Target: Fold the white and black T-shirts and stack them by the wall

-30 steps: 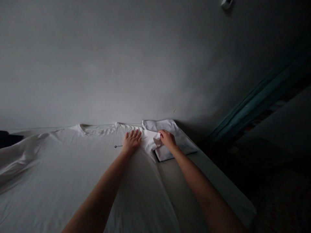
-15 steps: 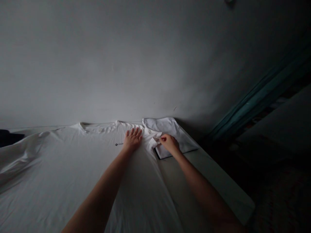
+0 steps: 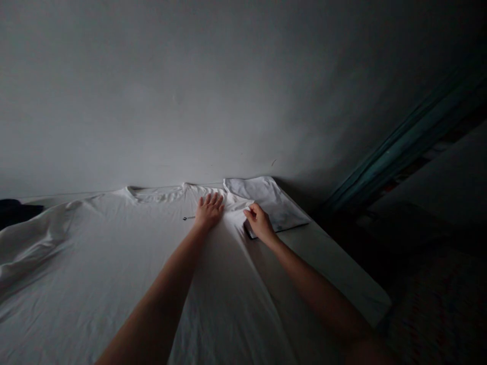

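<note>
A white T-shirt lies spread flat, its collar toward the wall and a small dark logo on its chest. My left hand presses flat on the shirt just below the collar, fingers apart. My right hand pinches the shirt's edge where it meets a folded white garment. That garment rests on a flat dark-edged object, mostly hidden beneath it.
A pale wall rises behind the pale surface carrying the cloth. A dark item lies at the far left. Beyond the right edge of the surface, the floor lies in shadow below a teal strip.
My right hand has shifted slightly left along the shirt's edge, and the loose fold beside it has flattened. My left hand stays in place, and the whole view has tilted slightly.
</note>
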`<control>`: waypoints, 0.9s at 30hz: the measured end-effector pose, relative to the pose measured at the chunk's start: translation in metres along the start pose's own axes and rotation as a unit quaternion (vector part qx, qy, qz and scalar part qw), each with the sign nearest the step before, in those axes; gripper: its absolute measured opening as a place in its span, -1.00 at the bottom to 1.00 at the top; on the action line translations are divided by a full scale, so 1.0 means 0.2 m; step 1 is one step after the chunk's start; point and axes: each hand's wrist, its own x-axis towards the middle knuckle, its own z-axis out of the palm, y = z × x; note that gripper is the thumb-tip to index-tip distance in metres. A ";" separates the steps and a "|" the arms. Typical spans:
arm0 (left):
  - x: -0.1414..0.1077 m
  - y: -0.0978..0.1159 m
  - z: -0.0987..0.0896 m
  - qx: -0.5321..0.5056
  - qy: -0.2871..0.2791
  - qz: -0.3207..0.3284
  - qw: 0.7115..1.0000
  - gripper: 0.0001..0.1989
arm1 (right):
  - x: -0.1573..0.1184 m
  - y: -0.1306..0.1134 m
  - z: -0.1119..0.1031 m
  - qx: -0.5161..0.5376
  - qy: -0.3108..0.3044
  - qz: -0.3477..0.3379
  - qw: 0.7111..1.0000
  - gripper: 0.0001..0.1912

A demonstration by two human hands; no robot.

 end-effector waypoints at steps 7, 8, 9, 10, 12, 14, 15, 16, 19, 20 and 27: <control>0.00 0.01 -0.01 0.003 -0.011 0.000 1.000 -0.43 | -0.01 0.02 -0.01 0.037 -0.062 0.010 0.997 -0.83; 0.00 0.01 -0.01 0.002 -0.012 -0.001 1.000 -0.43 | -0.01 0.03 -0.02 0.031 -0.088 0.037 0.995 -0.84; 0.00 0.01 -0.02 0.002 -0.012 -0.002 1.000 -0.43 | -0.01 0.04 -0.02 0.016 -0.105 0.056 0.993 -0.85; 0.00 0.01 -0.02 0.001 -0.012 -0.001 1.000 -0.43 | -0.01 0.05 -0.03 -0.006 -0.113 0.066 0.991 -0.85; 0.00 0.01 -0.02 0.001 -0.012 0.001 1.000 -0.44 | -0.02 0.07 -0.04 -0.061 -0.111 0.066 0.990 -0.89; 0.00 0.01 -0.02 0.000 -0.013 0.003 1.000 -0.44 | -0.03 0.07 -0.05 -0.104 -0.108 0.073 0.986 -0.92; 0.00 0.01 -0.03 0.000 -0.014 0.002 1.000 -0.44 | -0.02 0.08 -0.05 -0.118 -0.110 0.081 0.984 -0.91; 0.00 0.01 -0.03 0.000 -0.014 0.001 1.000 -0.44 | -0.02 0.08 -0.05 -0.127 -0.112 0.090 0.982 -0.90; -0.01 0.01 -0.03 0.001 -0.016 -0.001 1.000 -0.44 | 0.05 0.09 -0.07 -0.157 -0.092 0.109 0.977 -0.90; -0.01 0.01 -0.04 0.003 -0.016 -0.001 1.000 -0.45 | 0.08 0.09 -0.09 -0.173 -0.078 0.108 0.976 -0.90; -0.02 0.02 -0.05 0.018 -0.018 -0.001 1.000 -0.44 | 0.30 0.11 -0.13 -0.263 -0.100 -0.055 0.958 -0.53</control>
